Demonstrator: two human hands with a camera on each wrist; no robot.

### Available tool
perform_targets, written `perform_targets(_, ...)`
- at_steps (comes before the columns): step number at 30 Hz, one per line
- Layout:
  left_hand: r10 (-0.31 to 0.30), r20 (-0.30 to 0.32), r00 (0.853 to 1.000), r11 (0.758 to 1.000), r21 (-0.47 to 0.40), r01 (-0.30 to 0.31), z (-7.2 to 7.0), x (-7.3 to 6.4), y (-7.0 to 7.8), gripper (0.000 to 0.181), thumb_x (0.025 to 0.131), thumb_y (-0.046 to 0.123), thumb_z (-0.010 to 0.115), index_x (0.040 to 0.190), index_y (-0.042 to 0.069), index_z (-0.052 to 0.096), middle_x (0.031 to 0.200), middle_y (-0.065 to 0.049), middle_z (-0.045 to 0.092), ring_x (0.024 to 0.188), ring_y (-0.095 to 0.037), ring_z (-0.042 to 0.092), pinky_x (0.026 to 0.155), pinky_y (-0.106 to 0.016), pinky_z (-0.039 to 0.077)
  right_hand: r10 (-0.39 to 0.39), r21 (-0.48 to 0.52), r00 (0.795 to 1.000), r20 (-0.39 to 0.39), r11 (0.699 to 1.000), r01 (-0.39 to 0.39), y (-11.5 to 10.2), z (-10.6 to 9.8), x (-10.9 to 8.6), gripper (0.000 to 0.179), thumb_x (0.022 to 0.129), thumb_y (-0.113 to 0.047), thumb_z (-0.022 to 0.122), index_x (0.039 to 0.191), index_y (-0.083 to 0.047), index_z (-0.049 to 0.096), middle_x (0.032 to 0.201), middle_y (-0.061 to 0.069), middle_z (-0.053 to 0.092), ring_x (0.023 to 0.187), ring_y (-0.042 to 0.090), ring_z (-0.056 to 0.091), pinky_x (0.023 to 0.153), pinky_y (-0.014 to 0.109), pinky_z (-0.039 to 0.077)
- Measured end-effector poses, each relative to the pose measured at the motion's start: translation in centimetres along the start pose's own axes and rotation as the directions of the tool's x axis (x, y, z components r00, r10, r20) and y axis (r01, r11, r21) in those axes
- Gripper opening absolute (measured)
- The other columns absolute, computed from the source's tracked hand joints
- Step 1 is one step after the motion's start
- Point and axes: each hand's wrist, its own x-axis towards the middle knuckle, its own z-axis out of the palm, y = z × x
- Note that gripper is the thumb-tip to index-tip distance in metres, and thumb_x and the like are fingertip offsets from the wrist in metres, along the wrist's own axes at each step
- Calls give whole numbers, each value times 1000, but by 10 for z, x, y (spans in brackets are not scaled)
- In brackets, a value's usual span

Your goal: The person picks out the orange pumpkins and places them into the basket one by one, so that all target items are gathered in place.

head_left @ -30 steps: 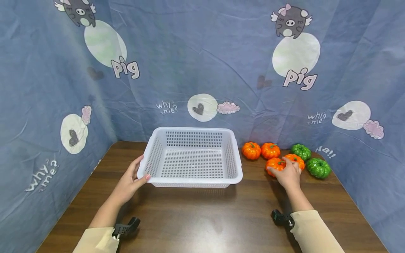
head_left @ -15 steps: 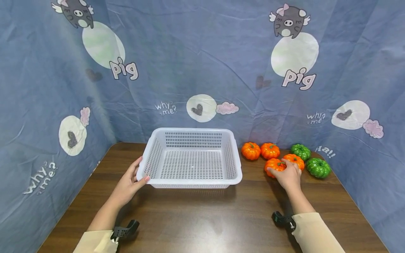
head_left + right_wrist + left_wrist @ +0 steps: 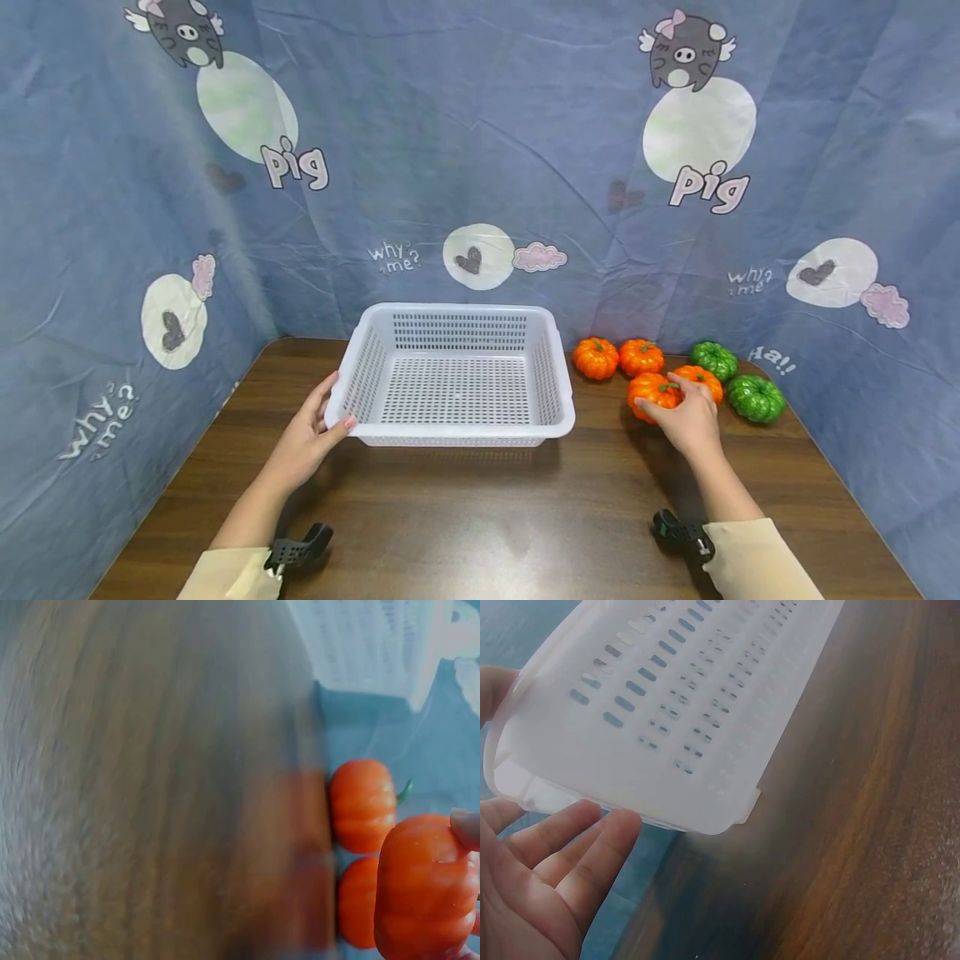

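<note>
My left hand holds the near-left corner of a white perforated plastic basket, thumb over the rim. In the left wrist view its fingers reach along the outside under the rim of the basket. On the right, my right hand grips a glossy orange toy pumpkin with a green stem, thumb on the near side and fingers over the far side. The right wrist view has this pumpkin large at the lower right, a fingertip on its top; most of the hand lies outside that view.
More orange pumpkins stand around the held one: one beside the basket, one behind and one partly hidden by the right hand. Two green pumpkins sit farther right. A blue patterned cloth hangs behind the brown wooden table.
The right hand and wrist have shifted slightly to the right and toward me, with the fingers still on the front orange pumpkin. The left hand and basket stay in place.
</note>
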Motion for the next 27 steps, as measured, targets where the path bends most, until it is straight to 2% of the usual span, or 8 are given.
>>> perform_targets(8, 3, -3, 1000, 1000, 27, -3, 1, -2, 0, 77, 98, 9, 64, 159, 3, 16, 143, -34, 46, 115, -7, 58, 86, -11, 48, -52, 8, 999, 0, 999, 52, -17, -12, -10, 77, 80, -34, 84, 140, 4, 52, 132, 31, 45, 123, 50, 39, 103, 59, 34)
perform_targets(17, 4, -5, 1000, 1000, -7, -4, 2, -4, 1, 71, 100, 8, 59, 157, 0, 18, 142, -36, 44, 110, 5, 55, 86, -10, 47, -164, 68, 986, -34, 984, 166, -45, -24, -16, 76, 78, -31, 85, 138, 2, 55, 133, 25, 47, 124, 45, 40, 100, 57, 36)
perform_targets(27, 15, 29, 999, 1000, -23, -14, 1, -4, 1, 76, 98, 4, 61, 158, 2, 14, 147, -35, 39, 114, 4, 53, 89, -10, 45, -162, 228, 985, 64, 963, 144, -81, -20, -24, 78, 79, -29, 86, 143, -1, 51, 136, 21, 42, 123, 40, 49, 108, 52, 39)
